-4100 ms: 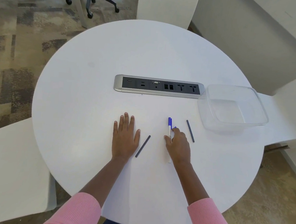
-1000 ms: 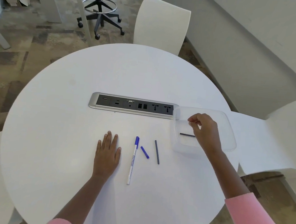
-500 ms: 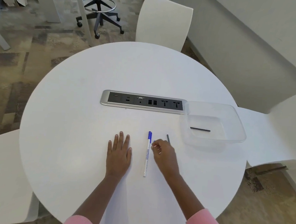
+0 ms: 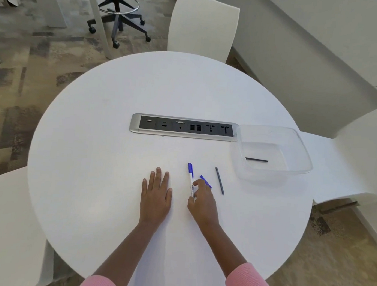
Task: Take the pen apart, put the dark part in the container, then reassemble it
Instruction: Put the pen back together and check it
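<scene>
- While the left hand (image 4: 156,192) is lying flat and relaxed on the table (image 4: 92,158), grasping nothing, it is sitting just left of the pen (image 4: 190,176), probably so that it is ready for the reassembly.
- The right hand (image 4: 203,202) is pinching the pen at mid-barrel with curled thumb and fingers; the capped blue end is pointing away from the hand, past the fingertips.
- A mid-barrel pinch is likely leaving both ends free for refitting parts.
- A small blue piece (image 4: 206,181) is lying just beyond the right fingertips, partly hidden by them; whether they are touching it cannot be told.
- One dark part (image 4: 256,160) is lying flat in the container (image 4: 301,171), well to the right of and beyond the right hand, so that placing step appears done.
- A second dark rod (image 4: 219,183) is lying on the table just right of the right hand, between it and the container, within easy reach.
- Judged from this layout, reassembly is beginning; the loose blue piece is probably needing fitting next.
</scene>
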`<state>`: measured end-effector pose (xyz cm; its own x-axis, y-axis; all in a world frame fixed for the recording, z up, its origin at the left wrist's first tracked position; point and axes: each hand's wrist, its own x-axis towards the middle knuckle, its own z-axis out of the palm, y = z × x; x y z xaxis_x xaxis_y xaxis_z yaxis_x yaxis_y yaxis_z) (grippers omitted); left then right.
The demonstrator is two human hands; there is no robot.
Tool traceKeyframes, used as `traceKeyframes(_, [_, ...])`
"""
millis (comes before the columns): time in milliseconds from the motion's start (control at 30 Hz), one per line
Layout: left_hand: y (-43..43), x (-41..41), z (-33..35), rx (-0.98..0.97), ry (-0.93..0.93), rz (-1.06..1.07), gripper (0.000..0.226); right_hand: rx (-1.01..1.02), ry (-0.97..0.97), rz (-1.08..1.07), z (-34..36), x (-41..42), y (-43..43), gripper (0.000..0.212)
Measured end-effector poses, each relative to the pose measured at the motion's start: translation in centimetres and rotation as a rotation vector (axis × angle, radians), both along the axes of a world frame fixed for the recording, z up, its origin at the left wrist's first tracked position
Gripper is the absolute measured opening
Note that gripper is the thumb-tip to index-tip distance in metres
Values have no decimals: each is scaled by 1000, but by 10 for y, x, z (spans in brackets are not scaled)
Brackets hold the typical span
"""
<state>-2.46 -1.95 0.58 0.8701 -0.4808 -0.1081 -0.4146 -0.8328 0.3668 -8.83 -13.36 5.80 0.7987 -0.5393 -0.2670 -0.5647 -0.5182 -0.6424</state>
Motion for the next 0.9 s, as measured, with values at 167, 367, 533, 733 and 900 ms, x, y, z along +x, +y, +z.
traceKeyframes(167, [-8, -8, 11, -288, 128, 70, 48, 233, -94, -102, 10, 2, 1, 26])
traceKeyframes(367, [-19, -24, 45, -751, 443, 305, 25, 365, -241, -76, 23, 6, -2, 17])
traceKeyframes(533, [-28, -14, 51, -1106, 994, 556, 21, 309, -239, 15, 25, 8, -9, 11])
traceKeyframes(733, [-26, 0, 57, -1396, 1207, 894, 14, 73, -207, -70, 19, 3, -40, 10])
traceKeyframes(900, [-25, 6, 61, -1525, 1257, 1022, 13, -182, 27, -65, 5, -1, -67, 21])
